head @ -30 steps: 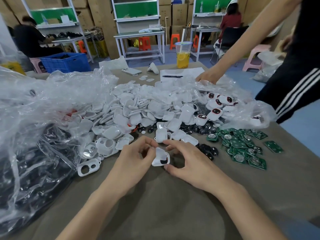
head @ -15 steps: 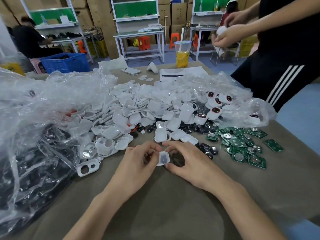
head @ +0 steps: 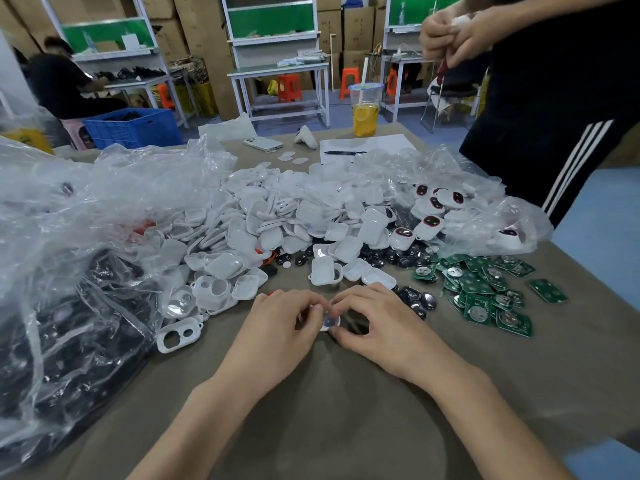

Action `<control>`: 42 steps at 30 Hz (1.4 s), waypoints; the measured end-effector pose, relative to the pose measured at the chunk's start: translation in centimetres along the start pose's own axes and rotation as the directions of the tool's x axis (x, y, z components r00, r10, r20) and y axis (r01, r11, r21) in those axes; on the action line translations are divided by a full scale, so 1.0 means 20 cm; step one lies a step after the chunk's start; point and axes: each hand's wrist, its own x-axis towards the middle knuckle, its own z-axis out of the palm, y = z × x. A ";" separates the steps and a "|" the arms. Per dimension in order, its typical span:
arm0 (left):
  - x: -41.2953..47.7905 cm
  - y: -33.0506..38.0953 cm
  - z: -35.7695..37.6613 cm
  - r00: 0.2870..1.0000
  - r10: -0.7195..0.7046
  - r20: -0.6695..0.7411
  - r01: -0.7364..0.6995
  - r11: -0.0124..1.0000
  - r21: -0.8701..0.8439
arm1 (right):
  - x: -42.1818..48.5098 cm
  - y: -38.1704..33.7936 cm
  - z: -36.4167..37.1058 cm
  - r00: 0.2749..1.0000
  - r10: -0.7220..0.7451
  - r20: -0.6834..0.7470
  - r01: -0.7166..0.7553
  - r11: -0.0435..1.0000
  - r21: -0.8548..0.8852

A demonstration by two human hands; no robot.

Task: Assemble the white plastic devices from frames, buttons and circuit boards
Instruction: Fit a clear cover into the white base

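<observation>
**Currently: one white plastic piece gripped in both hands, just in front of the parts pile**

Item under work: a small white plastic piece (head: 329, 322), low over the counter (head: 346, 417) at its near centre. It is mostly covered by fingertips, so its type and whether it touches the counter cannot be told.

Left hand (head: 277, 329): fingers (head: 317, 313) curled in, pinching the piece from its left side.

Right hand (head: 384, 327): fingers curled likewise, thumb below and forefinger above, pinching the piece from its right side. The two hands meet at the piece.

Immediate surroundings: a heap of white shells (head: 277, 216) lies just beyond the hands. A white frame with two holes (head: 180, 336) lies apart from the heap, left of the left hand. Dark round buttons (head: 417, 301) lie just right of the right hand. Green circuit boards (head: 485, 296) are scattered further right.

Further out: crumpled clear plastic bags (head: 69, 220) cover the left side of the counter. Assembled white devices with dark red faces (head: 433, 221) lie at the right, partly under clear plastic.

Far end of counter: a phone (head: 263, 143), a pen (head: 343, 152) on a sheet of paper (head: 381, 143), and a cup of yellow drink (head: 364, 112).

A second person (head: 554, 116) stands at the right edge, both hands raised and closed on something white.
</observation>
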 end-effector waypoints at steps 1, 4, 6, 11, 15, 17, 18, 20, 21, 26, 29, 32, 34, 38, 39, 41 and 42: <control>0.00 0.00 -0.01 0.999 0.032 0.005 -0.032 0.999 0.029 | 0.00 0.00 0.00 1.000 0.001 -0.002 -0.001 1.000 0.001; -0.02 0.00 -0.03 0.997 0.067 -0.042 -0.065 0.997 0.040 | 0.00 0.00 0.00 1.000 -0.002 -0.008 0.002 1.000 0.002; -0.04 -0.02 -0.05 0.996 0.012 -0.094 -0.010 1.000 0.016 | 0.00 0.00 0.00 1.000 0.003 -0.001 -0.003 1.000 -0.001; -0.04 -0.08 -0.07 0.968 -0.246 -0.046 0.234 0.956 -0.174 | 0.00 0.00 -0.01 1.000 0.015 0.015 -0.016 1.000 0.013; -0.02 -0.09 -0.06 0.962 -0.267 0.062 0.274 0.939 -0.207 | -0.01 -0.01 -0.02 1.000 0.019 0.010 -0.019 1.000 0.018; -0.01 -0.08 -0.04 0.963 -0.256 0.085 0.269 0.934 -0.234 | -0.01 -0.01 -0.02 1.000 0.014 -0.022 -0.013 1.000 0.020; -0.01 -0.08 -0.04 0.964 -0.249 0.091 0.264 0.936 -0.235 | -0.02 -0.02 -0.02 0.999 0.008 -0.041 -0.007 1.000 0.021; 0.00 -0.07 -0.03 0.966 -0.242 0.092 0.257 0.936 -0.238 | -0.02 -0.02 -0.03 0.998 -0.009 -0.070 0.011 1.000 0.027; 0.00 -0.07 -0.03 0.966 -0.242 0.091 0.257 0.935 -0.243 | -0.03 -0.02 -0.03 0.997 -0.021 -0.080 0.023 0.999 0.024; 0.02 -0.07 -0.04 0.958 -0.263 0.117 0.287 0.904 -0.317 | -0.03 -0.05 -0.04 0.991 -0.078 -0.107 0.075 0.997 -0.032; 0.02 -0.07 -0.05 0.956 -0.260 0.134 0.291 0.887 -0.359 | -0.03 -0.05 -0.04 0.990 -0.082 -0.115 0.077 0.996 -0.043; 0.02 -0.08 -0.04 0.955 -0.265 0.133 0.295 0.887 -0.355 | -0.03 -0.05 -0.03 0.990 -0.090 -0.110 0.083 0.995 -0.062; 0.02 -0.08 -0.03 0.957 -0.263 0.123 0.290 0.892 -0.345 | -0.03 -0.05 -0.03 0.991 -0.086 -0.100 0.080 0.995 -0.063; 0.02 -0.09 -0.02 0.956 -0.273 0.103 0.292 0.901 -0.320 | -0.02 -0.04 -0.04 0.994 -0.071 -0.088 0.067 0.997 -0.040; 0.03 -0.08 -0.02 0.955 -0.278 0.107 0.297 0.902 -0.314 | -0.02 -0.04 -0.03 0.994 -0.068 -0.087 0.065 0.997 -0.036; 0.03 -0.08 -0.02 0.952 -0.281 0.118 0.304 0.906 -0.296 | -0.02 -0.04 -0.03 0.994 -0.069 -0.087 0.066 0.997 -0.040; 0.03 -0.08 -0.02 0.951 -0.283 0.123 0.307 0.907 -0.288 | -0.02 -0.04 -0.03 0.994 -0.069 -0.083 0.066 0.997 -0.045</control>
